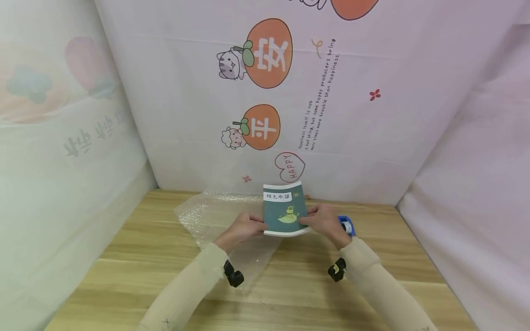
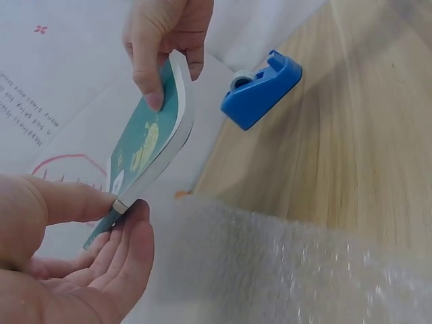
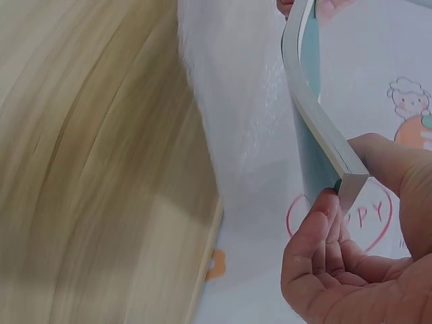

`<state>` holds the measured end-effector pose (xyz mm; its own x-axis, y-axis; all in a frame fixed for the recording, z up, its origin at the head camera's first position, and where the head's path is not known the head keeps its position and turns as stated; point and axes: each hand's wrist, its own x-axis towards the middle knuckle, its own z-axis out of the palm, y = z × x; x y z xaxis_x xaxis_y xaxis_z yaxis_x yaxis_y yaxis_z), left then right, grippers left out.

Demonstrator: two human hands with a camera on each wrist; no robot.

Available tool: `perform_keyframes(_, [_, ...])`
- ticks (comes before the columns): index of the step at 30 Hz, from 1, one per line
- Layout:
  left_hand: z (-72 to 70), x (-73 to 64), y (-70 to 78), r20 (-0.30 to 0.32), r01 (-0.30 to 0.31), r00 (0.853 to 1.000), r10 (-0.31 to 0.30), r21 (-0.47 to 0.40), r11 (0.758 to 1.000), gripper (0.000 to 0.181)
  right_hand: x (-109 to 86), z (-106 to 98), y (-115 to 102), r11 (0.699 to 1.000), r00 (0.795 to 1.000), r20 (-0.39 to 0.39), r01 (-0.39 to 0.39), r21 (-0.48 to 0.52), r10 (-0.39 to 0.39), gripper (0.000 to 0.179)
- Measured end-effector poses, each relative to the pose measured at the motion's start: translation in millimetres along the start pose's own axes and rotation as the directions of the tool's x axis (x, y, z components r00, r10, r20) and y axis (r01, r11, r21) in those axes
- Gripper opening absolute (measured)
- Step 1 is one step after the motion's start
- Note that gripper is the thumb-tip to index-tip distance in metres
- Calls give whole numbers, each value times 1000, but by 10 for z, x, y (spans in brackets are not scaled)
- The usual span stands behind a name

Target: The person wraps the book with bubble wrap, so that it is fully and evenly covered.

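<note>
A green paperback book (image 1: 276, 212) with a white title label and a yellow leaf drawing is held up above the table, its cover toward the head camera. My left hand (image 1: 244, 227) pinches its left edge between thumb and fingers. At the opposite edge my right hand (image 1: 325, 221) pinches it, thumb on the cover. The book bends in a curve between the hands, as its page block (image 3: 317, 111) shows in the right wrist view. Below and to the left lies a clear sheet of bubble wrap (image 1: 207, 211), partly hidden by the left forearm.
A blue tape dispenser (image 2: 260, 94) stands on the wooden table (image 1: 136, 276) to the right, partly behind the right hand in the head view. A printed white cloth (image 1: 186, 115) hangs behind the table, with more cloth at both sides.
</note>
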<state>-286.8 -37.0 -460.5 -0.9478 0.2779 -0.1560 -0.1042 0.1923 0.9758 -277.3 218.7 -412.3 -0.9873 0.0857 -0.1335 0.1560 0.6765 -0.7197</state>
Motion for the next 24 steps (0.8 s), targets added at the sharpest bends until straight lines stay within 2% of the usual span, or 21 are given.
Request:
perform_keyframes(6, [-239, -93, -100, -72, -9, 997, 8, -9, 1000, 23, 36, 241, -163, 998, 998, -10, 60, 16, -60, 38])
perform_keyframes(15, [-583, -277, -172, -132, -21, 991, 22, 7, 1000, 27, 94, 579, -385, 992, 993, -8, 118, 40, -117, 34])
perform_keyframes(19, [-706, -362, -161, -151, -12, 988, 15, 21, 1000, 31, 114, 716, -449, 986, 990, -7, 140, 95, -140, 29])
perform_keyframes(24, [-822, -426, -221, -177, 4, 984, 6, 56, 998, 32, 142, 878, -474, 979, 984, -5, 177, 103, -178, 26])
